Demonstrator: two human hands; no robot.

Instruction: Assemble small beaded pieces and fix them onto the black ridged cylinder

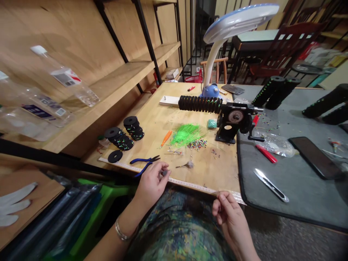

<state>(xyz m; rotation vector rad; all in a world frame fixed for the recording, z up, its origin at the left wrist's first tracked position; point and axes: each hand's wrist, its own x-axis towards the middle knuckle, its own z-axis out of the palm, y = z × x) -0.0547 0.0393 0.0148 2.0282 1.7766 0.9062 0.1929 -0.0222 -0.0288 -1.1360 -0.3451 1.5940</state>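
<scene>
My left hand (153,182) is closed at the table's front edge, its fingers curled round a small dark grey thing (164,173) whose kind I cannot make out. Farther right along the same edge, my right hand (230,209) is closed, thumb pressed to forefinger. Whatever sits in that pinch is too small to see. Blue-handled pliers (145,164) lie just left of my left hand. Beyond the hands are a grey-tipped tuft (187,165), an orange-handled tool (166,137), bright green strands (187,134) and a pile of coloured beads (197,144).
A black hand-cranked winder (230,123) carries a row of black foam discs (200,104). Black foam spools (119,139) stand at the left. A ruler strip (193,185) runs along the front edge. White tweezers (270,185) and a phone (315,157) lie on the grey mat (296,203).
</scene>
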